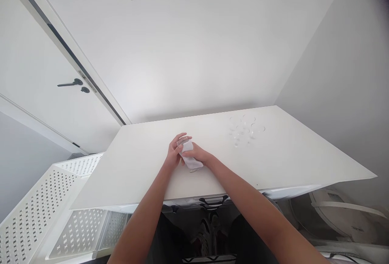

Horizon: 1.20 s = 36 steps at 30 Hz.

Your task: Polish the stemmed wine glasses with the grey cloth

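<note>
Both hands meet above the middle of the white tabletop (pixel 136 162). My left hand (pixel 174 151) is curled round a clear, see-through piece (pixel 182 140) that looks like a small cup; its exact shape is partly hidden by the fingers. My right hand (pixel 197 153) grips a soft white cloth (pixel 192 162), which lies against the clear piece and hangs down towards the tabletop. Whether the cloth is fabric or paper I cannot tell. Another transparent rim shows just under the cloth's lower end.
Several clear round pieces (pixel 243 130) stand in a group at the back right of the tabletop, hard to see against the white. A perforated white cabinet (pixel 36 211) is at the left, a door handle (pixel 74 82) beyond it. Walls border the back and right.
</note>
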Each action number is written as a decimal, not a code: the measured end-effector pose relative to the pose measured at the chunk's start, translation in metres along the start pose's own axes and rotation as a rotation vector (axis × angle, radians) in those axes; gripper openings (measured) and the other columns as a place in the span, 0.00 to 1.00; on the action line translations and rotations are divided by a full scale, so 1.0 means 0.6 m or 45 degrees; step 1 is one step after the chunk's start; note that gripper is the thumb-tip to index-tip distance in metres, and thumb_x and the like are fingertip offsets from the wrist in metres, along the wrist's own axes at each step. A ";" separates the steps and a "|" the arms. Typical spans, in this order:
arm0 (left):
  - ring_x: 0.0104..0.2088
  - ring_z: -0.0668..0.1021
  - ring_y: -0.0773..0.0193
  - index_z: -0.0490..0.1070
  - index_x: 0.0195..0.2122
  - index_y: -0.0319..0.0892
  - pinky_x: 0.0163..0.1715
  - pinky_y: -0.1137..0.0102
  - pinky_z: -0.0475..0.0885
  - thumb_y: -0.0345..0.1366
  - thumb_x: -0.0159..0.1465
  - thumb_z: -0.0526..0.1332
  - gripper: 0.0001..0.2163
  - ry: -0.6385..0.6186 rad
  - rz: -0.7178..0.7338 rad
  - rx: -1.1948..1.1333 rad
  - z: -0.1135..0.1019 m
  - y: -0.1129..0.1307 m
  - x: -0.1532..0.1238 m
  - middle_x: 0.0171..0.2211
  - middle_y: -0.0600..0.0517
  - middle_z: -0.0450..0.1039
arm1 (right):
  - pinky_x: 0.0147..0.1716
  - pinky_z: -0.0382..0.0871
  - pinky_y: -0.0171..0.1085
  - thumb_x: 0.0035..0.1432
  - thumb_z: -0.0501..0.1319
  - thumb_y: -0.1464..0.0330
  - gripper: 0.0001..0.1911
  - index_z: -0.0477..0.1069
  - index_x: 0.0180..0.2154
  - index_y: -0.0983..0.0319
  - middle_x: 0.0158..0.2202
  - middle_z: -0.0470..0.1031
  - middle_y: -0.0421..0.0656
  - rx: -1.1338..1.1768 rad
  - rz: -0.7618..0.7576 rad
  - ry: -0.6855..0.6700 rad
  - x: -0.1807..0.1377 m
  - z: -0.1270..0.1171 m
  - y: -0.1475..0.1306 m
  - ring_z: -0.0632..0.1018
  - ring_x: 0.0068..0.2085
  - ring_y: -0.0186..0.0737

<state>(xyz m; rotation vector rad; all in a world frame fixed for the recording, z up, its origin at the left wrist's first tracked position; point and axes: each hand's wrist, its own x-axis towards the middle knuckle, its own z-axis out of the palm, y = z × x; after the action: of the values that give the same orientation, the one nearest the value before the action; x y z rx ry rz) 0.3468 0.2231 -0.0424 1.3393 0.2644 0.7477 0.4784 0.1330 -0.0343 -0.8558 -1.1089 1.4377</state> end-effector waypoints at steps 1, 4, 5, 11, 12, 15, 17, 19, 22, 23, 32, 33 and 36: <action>0.39 0.82 0.54 0.75 0.56 0.43 0.32 0.66 0.78 0.54 0.56 0.72 0.31 0.079 0.050 0.022 -0.001 -0.003 0.003 0.54 0.39 0.78 | 0.31 0.74 0.41 0.50 0.71 0.63 0.20 0.73 0.45 0.61 0.30 0.79 0.42 -0.066 0.016 0.059 0.002 0.004 0.003 0.80 0.30 0.45; 0.53 0.79 0.50 0.78 0.50 0.44 0.47 0.63 0.76 0.49 0.53 0.75 0.26 0.313 0.144 0.019 -0.008 -0.010 0.011 0.49 0.42 0.80 | 0.30 0.72 0.39 0.50 0.70 0.66 0.14 0.73 0.39 0.61 0.30 0.78 0.41 -0.256 -0.008 0.314 0.009 0.017 0.011 0.79 0.30 0.42; 0.53 0.79 0.51 0.78 0.50 0.45 0.49 0.63 0.76 0.49 0.52 0.76 0.26 0.352 0.137 -0.017 -0.012 -0.011 0.012 0.50 0.43 0.80 | 0.31 0.72 0.39 0.51 0.70 0.66 0.13 0.73 0.39 0.61 0.30 0.78 0.41 -0.266 -0.018 0.352 0.009 0.021 0.012 0.79 0.30 0.42; 0.48 0.81 0.53 0.77 0.53 0.45 0.49 0.60 0.76 0.62 0.49 0.73 0.36 0.259 0.042 -0.279 -0.021 -0.012 0.007 0.52 0.43 0.78 | 0.38 0.74 0.47 0.57 0.66 0.47 0.24 0.67 0.34 0.61 0.21 0.71 0.39 0.161 0.148 -0.249 -0.004 0.013 0.010 0.78 0.25 0.44; 0.49 0.81 0.52 0.77 0.53 0.45 0.50 0.59 0.75 0.62 0.50 0.73 0.35 0.276 0.040 -0.260 -0.020 -0.011 0.007 0.52 0.43 0.78 | 0.38 0.73 0.47 0.58 0.64 0.45 0.25 0.67 0.33 0.61 0.21 0.71 0.40 0.154 0.138 -0.235 -0.004 0.010 0.011 0.78 0.26 0.45; 0.54 0.80 0.50 0.77 0.54 0.44 0.52 0.59 0.73 0.56 0.58 0.71 0.28 0.452 0.052 -0.111 -0.013 -0.011 0.013 0.54 0.41 0.78 | 0.37 0.69 0.42 0.58 0.65 0.51 0.19 0.68 0.36 0.60 0.29 0.75 0.43 -0.248 0.028 0.179 0.005 0.006 0.020 0.77 0.32 0.45; 0.58 0.78 0.50 0.76 0.55 0.45 0.54 0.59 0.71 0.51 0.60 0.71 0.25 0.559 0.105 -0.056 -0.009 -0.011 0.016 0.58 0.40 0.76 | 0.38 0.66 0.40 0.55 0.68 0.59 0.13 0.68 0.37 0.58 0.30 0.75 0.41 -0.667 -0.056 0.483 0.015 0.007 0.027 0.75 0.34 0.43; 0.61 0.76 0.48 0.74 0.58 0.46 0.55 0.60 0.71 0.50 0.60 0.72 0.27 0.555 0.152 -0.084 -0.010 -0.010 0.016 0.62 0.40 0.73 | 0.38 0.64 0.38 0.53 0.68 0.64 0.12 0.68 0.37 0.57 0.28 0.73 0.39 -0.904 -0.110 0.625 0.022 0.012 0.032 0.73 0.34 0.42; 0.63 0.74 0.47 0.75 0.58 0.46 0.55 0.60 0.72 0.54 0.61 0.69 0.27 0.494 0.108 -0.180 -0.017 -0.008 0.013 0.64 0.40 0.71 | 0.36 0.65 0.38 0.56 0.66 0.59 0.11 0.68 0.36 0.57 0.28 0.73 0.40 -0.617 -0.113 0.509 0.019 0.013 0.027 0.74 0.33 0.42; 0.63 0.73 0.47 0.75 0.57 0.46 0.55 0.59 0.72 0.57 0.62 0.67 0.28 0.462 0.075 -0.216 -0.019 -0.007 0.011 0.64 0.40 0.70 | 0.35 0.66 0.39 0.58 0.65 0.55 0.14 0.69 0.36 0.58 0.28 0.73 0.40 -0.420 -0.070 0.380 0.015 0.011 0.023 0.74 0.32 0.42; 0.65 0.72 0.49 0.74 0.58 0.46 0.56 0.59 0.71 0.51 0.65 0.67 0.23 0.389 0.082 -0.231 -0.011 -0.007 0.018 0.67 0.40 0.67 | 0.35 0.64 0.38 0.52 0.68 0.63 0.10 0.69 0.34 0.58 0.28 0.73 0.39 -0.719 -0.098 0.599 0.011 -0.009 0.016 0.73 0.33 0.41; 0.65 0.72 0.49 0.75 0.58 0.47 0.56 0.59 0.71 0.50 0.65 0.67 0.23 0.411 0.095 -0.236 -0.011 -0.007 0.017 0.67 0.41 0.66 | 0.36 0.64 0.38 0.52 0.68 0.64 0.10 0.68 0.33 0.58 0.28 0.73 0.39 -0.721 -0.094 0.620 0.013 -0.007 0.017 0.73 0.34 0.41; 0.65 0.72 0.48 0.75 0.57 0.46 0.58 0.57 0.71 0.55 0.67 0.63 0.24 0.375 0.073 -0.315 -0.012 -0.004 0.013 0.67 0.41 0.66 | 0.35 0.68 0.40 0.56 0.66 0.55 0.15 0.69 0.35 0.59 0.28 0.74 0.41 -0.293 0.034 0.304 0.012 -0.002 0.012 0.75 0.31 0.42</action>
<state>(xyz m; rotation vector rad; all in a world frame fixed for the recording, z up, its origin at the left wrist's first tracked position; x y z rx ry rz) 0.3496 0.2335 -0.0445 1.0048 0.3553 0.9939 0.4762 0.1402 -0.0411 -1.1767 -1.0953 1.2073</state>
